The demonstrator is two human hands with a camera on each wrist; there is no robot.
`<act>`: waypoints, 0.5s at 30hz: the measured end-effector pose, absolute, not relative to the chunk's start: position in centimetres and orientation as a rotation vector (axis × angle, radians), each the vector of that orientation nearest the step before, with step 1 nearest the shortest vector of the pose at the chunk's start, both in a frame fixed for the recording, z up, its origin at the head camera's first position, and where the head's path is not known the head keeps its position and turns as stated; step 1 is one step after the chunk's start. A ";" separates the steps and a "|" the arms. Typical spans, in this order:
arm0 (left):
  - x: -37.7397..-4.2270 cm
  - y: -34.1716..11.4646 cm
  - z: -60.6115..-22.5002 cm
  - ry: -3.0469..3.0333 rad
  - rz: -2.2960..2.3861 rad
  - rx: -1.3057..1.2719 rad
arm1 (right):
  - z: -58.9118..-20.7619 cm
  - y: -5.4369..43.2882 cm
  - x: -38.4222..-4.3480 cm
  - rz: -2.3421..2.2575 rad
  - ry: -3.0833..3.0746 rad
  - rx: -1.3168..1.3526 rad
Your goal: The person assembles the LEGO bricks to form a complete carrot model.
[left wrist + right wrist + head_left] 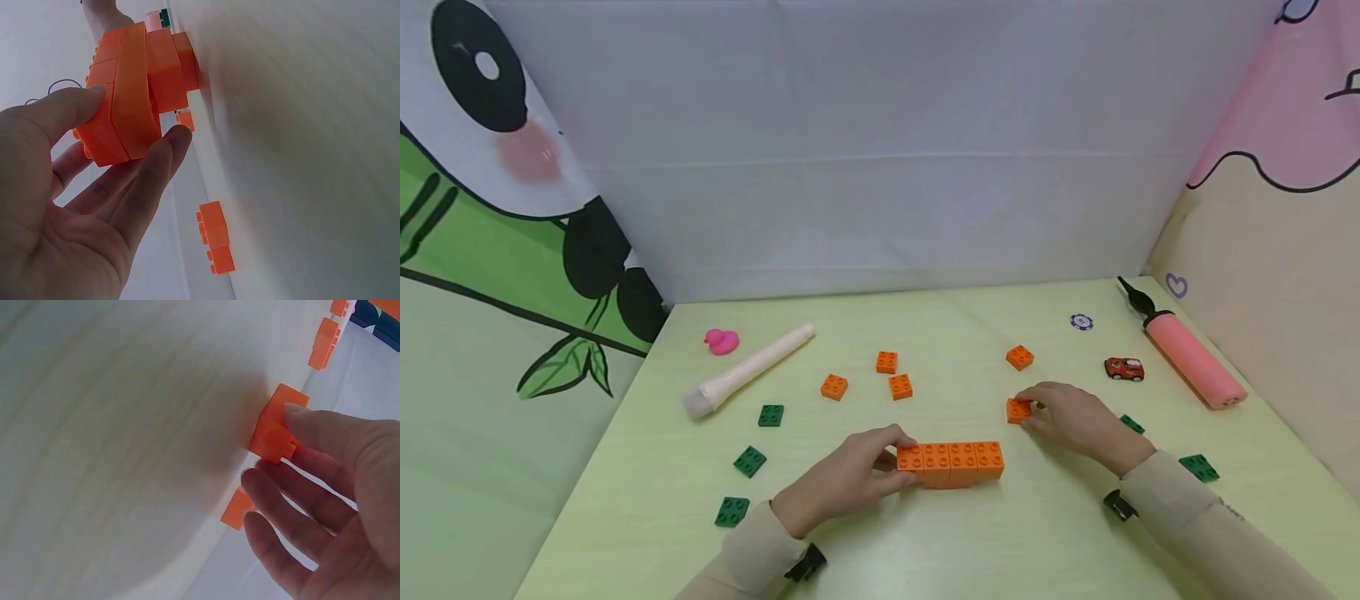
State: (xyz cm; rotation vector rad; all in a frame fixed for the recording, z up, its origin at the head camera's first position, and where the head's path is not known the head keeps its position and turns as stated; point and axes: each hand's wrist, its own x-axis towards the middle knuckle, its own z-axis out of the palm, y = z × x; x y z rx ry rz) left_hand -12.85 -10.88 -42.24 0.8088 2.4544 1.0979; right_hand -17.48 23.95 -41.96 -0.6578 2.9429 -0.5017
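Note:
My left hand (857,471) grips the left end of a joined row of orange toy bricks (951,463), thumb on the near side and fingers on the far side. In the left wrist view, the brick row (134,87) shows smaller lower bricks stepped in beneath it. Farther right, my right hand (1078,421) pinches a single orange brick (1018,411) between thumb and fingers. The right wrist view shows that brick (278,422) low at the table surface, thumb on its side. Another orange brick (1019,357) lies just beyond it.
Loose orange bricks (887,362) lie mid-table. Green bricks (749,461) are scattered left, others (1198,467) beside my right forearm. Toward the back are a pink duck (722,341), a pale tube (752,371), a poker chip (1082,322), a red toy car (1124,368) and a pink pump (1195,358).

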 end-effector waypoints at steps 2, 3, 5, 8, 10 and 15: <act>-12.8 -10.8 -42.2 2.457 1.095 0.806 | -41.9 24.0 -17.4 -0.516 2.948 -0.659; -12.8 -10.8 -42.2 2.458 1.093 0.800 | -41.9 24.0 -17.4 -0.528 2.953 -0.661; -12.8 -10.8 -42.1 2.461 1.090 0.798 | -41.6 24.0 -17.3 -0.561 2.965 -0.677; -12.8 -10.8 -42.1 2.462 1.089 0.797 | -41.3 24.0 -16.9 -0.630 2.996 -0.714; -12.8 -10.8 -42.1 2.465 1.086 0.793 | -40.9 24.0 -16.6 -0.682 3.013 -0.756; -12.7 -10.8 -42.1 2.470 1.086 0.794 | -39.9 23.6 -15.4 -0.834 3.031 -0.861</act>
